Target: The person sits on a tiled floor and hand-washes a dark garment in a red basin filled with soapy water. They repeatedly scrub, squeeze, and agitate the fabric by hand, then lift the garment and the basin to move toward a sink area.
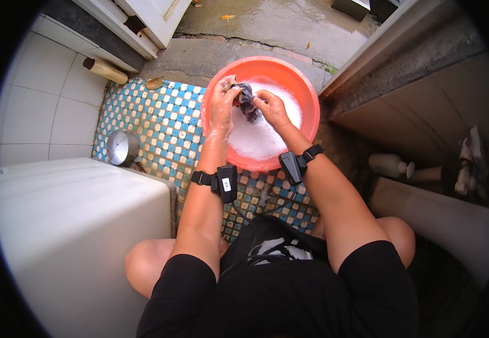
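Observation:
An orange-red plastic basin (307, 139) stands on the floor before me, with white soap suds (253, 141) covering its water. A crumpled dark, wet cloth (247, 99) with a tan part is held over the suds. My left hand (223, 103) grips the cloth's upper left part and has foam on its skin. On the right side of the cloth, my right hand (271, 107) pinches its edge between thumb and fingers. The lower end of the cloth hangs at the suds.
A metal bowl (122, 148) and a cream bottle with a dark cap (105, 71) are at the left. A white appliance or cabinet (79, 203) fills the lower left. A pump bottle (390, 165) lies or leans at the right. Beyond the basin is a doorway with wet concrete (269, 21).

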A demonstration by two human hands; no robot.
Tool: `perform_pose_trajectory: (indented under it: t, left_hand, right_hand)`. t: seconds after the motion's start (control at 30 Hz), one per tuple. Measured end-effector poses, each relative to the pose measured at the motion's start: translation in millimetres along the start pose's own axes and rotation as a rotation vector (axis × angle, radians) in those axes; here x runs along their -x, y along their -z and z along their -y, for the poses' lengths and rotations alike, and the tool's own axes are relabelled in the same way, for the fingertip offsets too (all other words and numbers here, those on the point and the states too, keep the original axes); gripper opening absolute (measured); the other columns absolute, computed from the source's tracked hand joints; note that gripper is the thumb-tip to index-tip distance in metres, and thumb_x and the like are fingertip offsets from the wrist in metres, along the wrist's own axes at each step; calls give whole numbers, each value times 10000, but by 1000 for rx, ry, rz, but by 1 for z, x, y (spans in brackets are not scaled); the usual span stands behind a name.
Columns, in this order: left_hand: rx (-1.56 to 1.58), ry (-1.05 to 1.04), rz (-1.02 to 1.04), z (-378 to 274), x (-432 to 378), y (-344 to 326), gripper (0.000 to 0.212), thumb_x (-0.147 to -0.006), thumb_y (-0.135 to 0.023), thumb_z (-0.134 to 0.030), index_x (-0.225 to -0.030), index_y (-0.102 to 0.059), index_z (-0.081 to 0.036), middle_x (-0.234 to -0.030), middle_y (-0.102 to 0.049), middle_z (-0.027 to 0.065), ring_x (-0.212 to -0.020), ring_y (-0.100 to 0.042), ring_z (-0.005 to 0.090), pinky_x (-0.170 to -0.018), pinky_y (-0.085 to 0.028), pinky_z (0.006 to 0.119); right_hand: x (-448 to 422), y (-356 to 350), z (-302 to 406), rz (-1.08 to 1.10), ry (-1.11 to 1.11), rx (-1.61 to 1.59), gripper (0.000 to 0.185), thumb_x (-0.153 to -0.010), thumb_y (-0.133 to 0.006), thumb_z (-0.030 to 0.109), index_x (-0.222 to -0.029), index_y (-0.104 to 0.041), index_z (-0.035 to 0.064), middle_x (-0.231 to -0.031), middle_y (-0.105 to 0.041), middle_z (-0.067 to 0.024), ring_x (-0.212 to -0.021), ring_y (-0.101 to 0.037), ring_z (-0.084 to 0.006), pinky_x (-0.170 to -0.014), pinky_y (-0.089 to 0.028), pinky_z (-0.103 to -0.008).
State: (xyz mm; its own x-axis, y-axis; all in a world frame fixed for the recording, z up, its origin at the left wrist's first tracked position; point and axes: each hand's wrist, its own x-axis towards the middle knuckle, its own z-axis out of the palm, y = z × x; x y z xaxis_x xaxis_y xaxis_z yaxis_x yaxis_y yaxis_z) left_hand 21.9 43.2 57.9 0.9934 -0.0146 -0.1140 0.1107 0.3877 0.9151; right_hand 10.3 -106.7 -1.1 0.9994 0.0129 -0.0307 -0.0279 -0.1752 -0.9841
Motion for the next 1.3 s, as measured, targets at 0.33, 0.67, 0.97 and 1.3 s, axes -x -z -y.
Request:
perform_pose_trajectory:
  t: [0.33,0.67,0.97,1.3]
  left_hand:
    - [-292,-162,-235,-2,-11,34,89,-846,-637,-73,-922,-640,-27,-704,-563,-66,-630,-480,23,-579,-397,179]
    - [-873,123,-109,55,-5,58,422,-817,-615,-263,-1156,-588,-12,-962,-649,124,-893,-618,218,-809,-470,333]
    - [32,360,-76,101,23,35,605,-904,-584,-350,-1354,-410,16,-1291,-505,137,-1156,-495,230,-992,-370,342]
    - [462,493,61,35,26,47,398,-877,-621,-290,-1195,-548,-61,-1053,-621,114,-908,-621,237,-818,-521,367]
  right_hand:
    - [-20,42,0,-324,-121,1,260,-873,-466,241,-911,-577,9,-875,-619,-186,-847,-593,-331,-783,-443,-403]
    - [-21,51,-49,-414,-26,3,256,-785,-651,203,-986,-621,47,-998,-654,-155,-921,-622,-323,-843,-470,-387]
    - [35,-33,-69,-96,-66,338,604,-720,-703,176,-1294,-520,214,-1181,-555,-259,-1115,-516,-396,-973,-400,-425]
    - [62,-60,49,191,341,431,357,-698,-677,162,-1050,-628,129,-1009,-606,-179,-901,-610,-367,-775,-504,-431]
